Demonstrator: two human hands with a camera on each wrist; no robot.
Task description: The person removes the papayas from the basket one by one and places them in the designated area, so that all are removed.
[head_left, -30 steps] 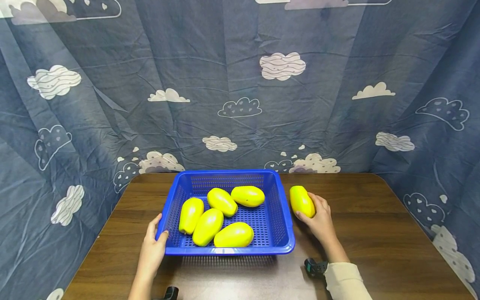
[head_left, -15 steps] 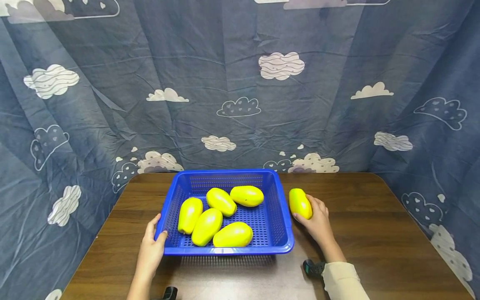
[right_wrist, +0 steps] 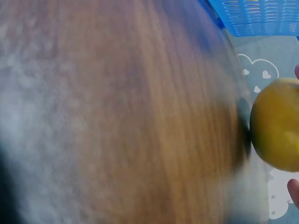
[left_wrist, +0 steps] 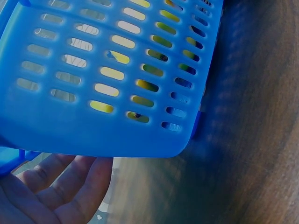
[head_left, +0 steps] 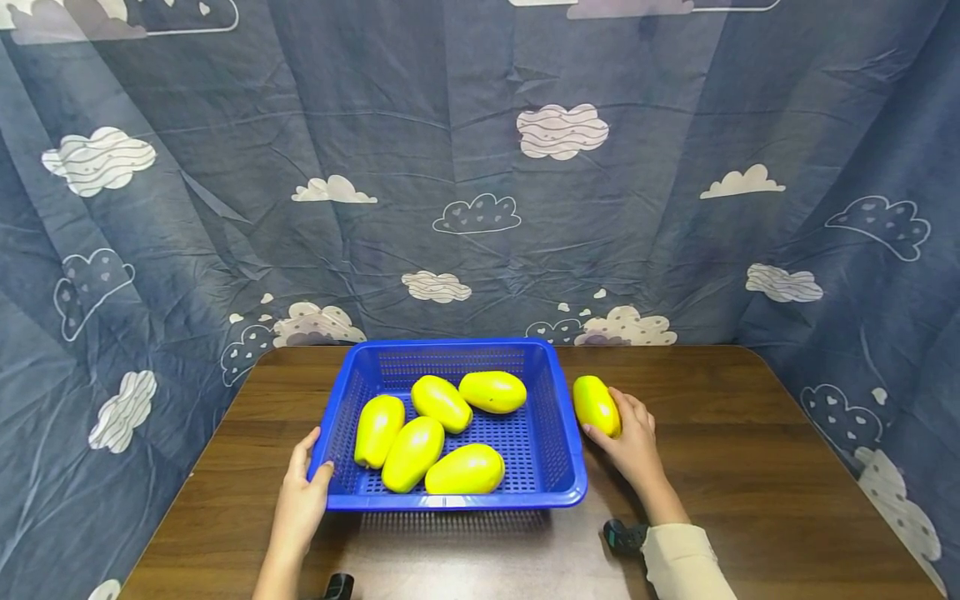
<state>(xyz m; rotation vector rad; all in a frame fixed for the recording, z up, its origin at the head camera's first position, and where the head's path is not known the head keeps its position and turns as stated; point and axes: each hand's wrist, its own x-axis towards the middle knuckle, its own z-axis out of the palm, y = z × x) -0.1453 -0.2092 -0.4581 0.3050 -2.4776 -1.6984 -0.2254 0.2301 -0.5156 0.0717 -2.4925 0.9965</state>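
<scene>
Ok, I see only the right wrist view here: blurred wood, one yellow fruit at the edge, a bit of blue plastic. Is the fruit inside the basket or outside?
Observer: Outside. The right hand grips that yellow fruit on the table, just right of the blue basket.
Operator: Is the basket empty?
Observer: No, five yellow fruits lie inside it.
Operator: And the other hand, where is it?
Observer: The left hand holds the basket's near left corner, thumb over the rim.
</scene>
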